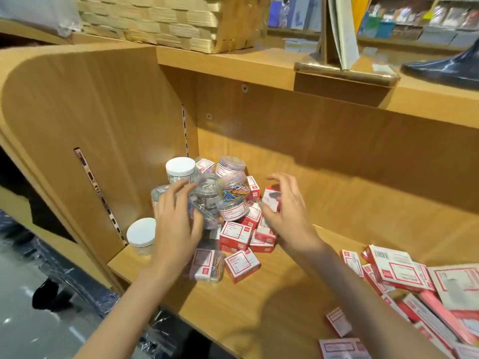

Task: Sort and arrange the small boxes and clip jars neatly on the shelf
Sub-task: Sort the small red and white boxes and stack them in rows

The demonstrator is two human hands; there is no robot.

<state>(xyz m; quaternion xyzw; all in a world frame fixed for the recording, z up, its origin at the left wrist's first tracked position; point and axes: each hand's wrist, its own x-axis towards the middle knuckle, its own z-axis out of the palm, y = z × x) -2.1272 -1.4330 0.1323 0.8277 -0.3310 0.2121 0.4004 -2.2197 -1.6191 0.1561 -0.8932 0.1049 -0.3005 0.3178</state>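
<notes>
A heap of clear clip jars point(231, 193) and small red-and-white boxes point(235, 235) lies in the left corner of the wooden shelf point(280, 288). My left hand point(178, 224) reaches into the heap with fingers spread and lightly curled over a clear jar point(207, 196) of silver clips; whether it grips the jar is unclear. My right hand point(287, 206) holds a small red-and-white box point(271, 198) between thumb and fingers at the heap's right side. Two white-lidded jars point(181, 168) point(141, 235) stand to the left.
A pile of larger red-and-white boxes point(404, 275) fills the shelf's right front. The shelf's side panel point(103, 141) closes the left, the back panel point(337, 156) lies behind. A woven basket point(181, 22) sits on the top board.
</notes>
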